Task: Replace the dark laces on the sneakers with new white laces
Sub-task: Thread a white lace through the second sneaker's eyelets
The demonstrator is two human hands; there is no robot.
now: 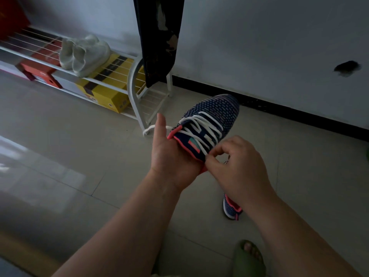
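I hold a navy knit sneaker (216,111) with a coral collar in the air, toe pointing away from me. A white lace (201,127) criss-crosses its eyelets. My left hand (169,156) grips the shoe at its left side, thumb raised, fingers hidden behind it. A loose lace end (149,128) trails out past that thumb. My right hand (239,162) pinches the lace at the top eyelet on the right side. The second sneaker (231,208) lies on the floor, mostly hidden under my right wrist.
A white wire shoe rack (133,84) stands to the left, with a pair of white sneakers (83,54) on top and yellow (107,92) and red boxes (40,72) below. A dark garment (159,37) hangs above it. My foot in a green slipper (249,258) rests on the tiled floor.
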